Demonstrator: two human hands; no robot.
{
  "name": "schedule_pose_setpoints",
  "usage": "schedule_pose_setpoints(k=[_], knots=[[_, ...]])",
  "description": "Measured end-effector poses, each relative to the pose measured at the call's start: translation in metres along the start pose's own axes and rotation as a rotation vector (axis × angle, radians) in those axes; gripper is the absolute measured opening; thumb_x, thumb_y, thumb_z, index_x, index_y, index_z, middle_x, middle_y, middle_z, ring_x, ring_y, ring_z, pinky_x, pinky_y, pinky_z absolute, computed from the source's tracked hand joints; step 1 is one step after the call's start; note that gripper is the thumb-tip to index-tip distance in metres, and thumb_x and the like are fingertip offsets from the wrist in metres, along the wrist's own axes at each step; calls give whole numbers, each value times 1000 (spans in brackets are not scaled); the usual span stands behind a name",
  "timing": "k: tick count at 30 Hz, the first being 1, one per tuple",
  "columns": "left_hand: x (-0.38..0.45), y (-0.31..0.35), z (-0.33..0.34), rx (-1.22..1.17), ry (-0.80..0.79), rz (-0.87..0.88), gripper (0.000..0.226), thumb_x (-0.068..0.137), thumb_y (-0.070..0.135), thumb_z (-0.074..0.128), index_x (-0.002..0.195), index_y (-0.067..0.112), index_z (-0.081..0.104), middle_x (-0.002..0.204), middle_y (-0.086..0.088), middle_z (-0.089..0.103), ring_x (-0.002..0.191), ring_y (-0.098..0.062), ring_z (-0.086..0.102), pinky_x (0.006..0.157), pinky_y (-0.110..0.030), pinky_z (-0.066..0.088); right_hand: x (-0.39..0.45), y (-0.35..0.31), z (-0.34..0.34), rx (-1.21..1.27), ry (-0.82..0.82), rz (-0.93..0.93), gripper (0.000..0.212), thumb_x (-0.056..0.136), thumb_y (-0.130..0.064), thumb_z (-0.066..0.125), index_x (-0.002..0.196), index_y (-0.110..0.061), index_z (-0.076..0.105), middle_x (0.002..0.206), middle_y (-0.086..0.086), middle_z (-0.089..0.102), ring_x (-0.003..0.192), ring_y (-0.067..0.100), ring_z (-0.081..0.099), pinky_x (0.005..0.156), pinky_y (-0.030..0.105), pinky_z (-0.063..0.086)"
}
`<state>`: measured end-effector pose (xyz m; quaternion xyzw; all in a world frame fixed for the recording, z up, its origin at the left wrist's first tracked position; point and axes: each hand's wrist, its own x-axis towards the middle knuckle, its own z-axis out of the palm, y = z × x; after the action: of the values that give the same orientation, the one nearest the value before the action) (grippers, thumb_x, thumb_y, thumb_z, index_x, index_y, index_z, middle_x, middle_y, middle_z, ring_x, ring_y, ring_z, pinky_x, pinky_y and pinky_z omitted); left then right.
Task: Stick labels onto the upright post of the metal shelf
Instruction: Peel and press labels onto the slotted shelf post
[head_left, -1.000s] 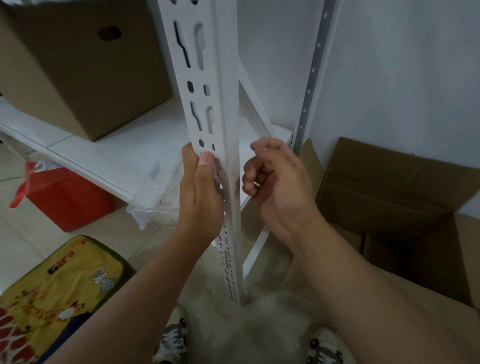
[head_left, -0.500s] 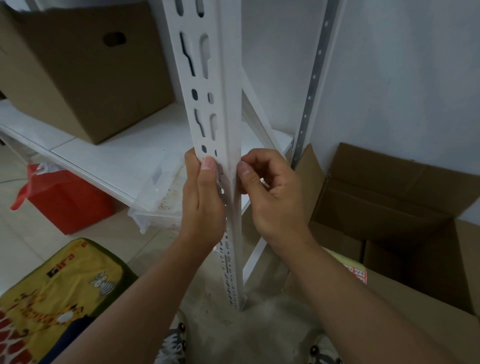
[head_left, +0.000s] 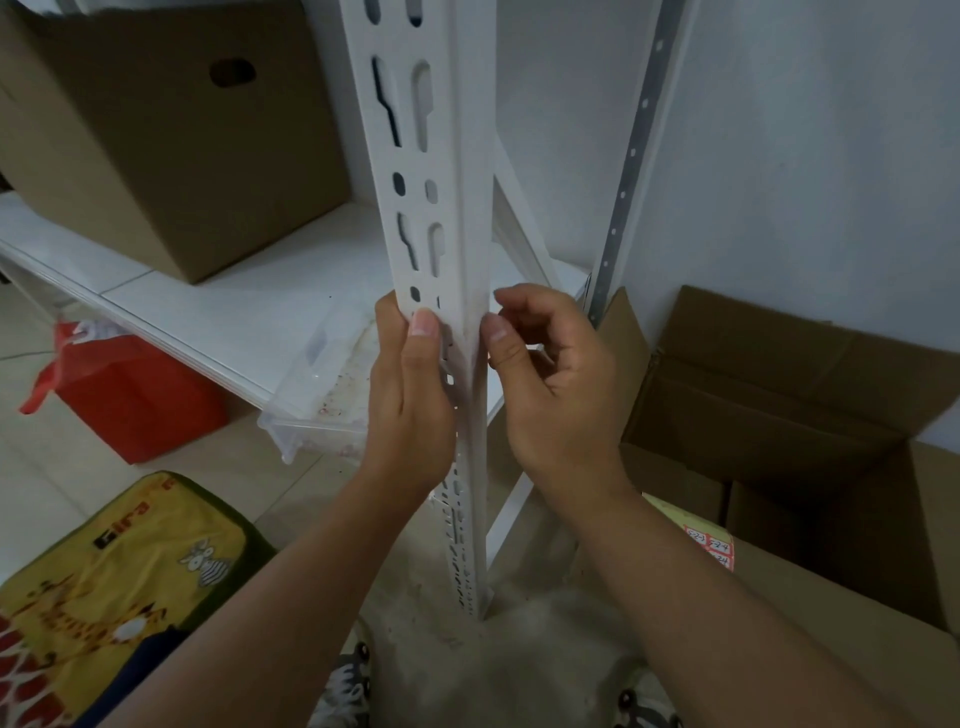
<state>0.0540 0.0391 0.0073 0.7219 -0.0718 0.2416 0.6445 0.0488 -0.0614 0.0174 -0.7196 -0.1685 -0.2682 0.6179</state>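
Left hand (head_left: 410, 405) grip wrapped round white post (head_left: 441, 208), right hand (head_left: 550, 384) thumb pressing post edge, fingers curled, label hidden, not discernible.

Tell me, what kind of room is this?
Probably a storeroom: a white metal shelf post, a closed cardboard box on the shelf board, and an open carton on the floor.

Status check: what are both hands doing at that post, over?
Left hand grips white slotted metal post. Right hand thumb presses post's edge. No label visible there. Nothing blocking.
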Motion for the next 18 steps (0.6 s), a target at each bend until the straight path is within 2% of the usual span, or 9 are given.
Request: schedule_pose_setpoints(k=[4,8,10,13,16,18], knots=[[0,-1,1,-18,6,-2,20,93,44,26,100,31,40,82,31,56,84,3,58,72,-15,50,4,-2,-4,126,-74,122,12,94,-16,58,99,-26,63,92,-21,64,92,-1,63,75,10,49],[0,-1,2,-40,22,-8,21,92,42,28,100,27,40,81,27,55,80,2,56,71,-18,49,3,-1,-6,112,-62,134,14,95,-13,58,102,-21,67,95,-13,68,91,5,65,77,15,52],[-1,2,5,-28,36,18,40,88,48,32,113,18,41,93,17,53,85,0,54,73,-18,48,3,-1,-6,103,-55,165,15,94,-12,59,101,-21,69,94,-12,69,91,6,66,79,18,54],[-6,11,14,90,98,114,70,85,43,44,143,13,20,126,9,40,111,3,46,86,-12,44,3,-1,-8,173,-28,269,14,93,-10,59,100,-14,71,88,-9,72,87,9,69,78,25,57],[-3,16,21,255,188,191,86,90,36,60,150,10,5,147,15,21,132,9,27,97,-2,31,1,1,-12,243,1,370,18,97,-8,52,105,-8,68,78,-12,71,78,5,69,68,17,55],[1,16,20,365,217,193,91,91,37,63,152,11,0,158,1,17,140,1,21,100,3,23,-2,4,-14,221,19,400,21,98,-7,49,109,-11,66,75,-7,69,75,7,68,65,16,54]])
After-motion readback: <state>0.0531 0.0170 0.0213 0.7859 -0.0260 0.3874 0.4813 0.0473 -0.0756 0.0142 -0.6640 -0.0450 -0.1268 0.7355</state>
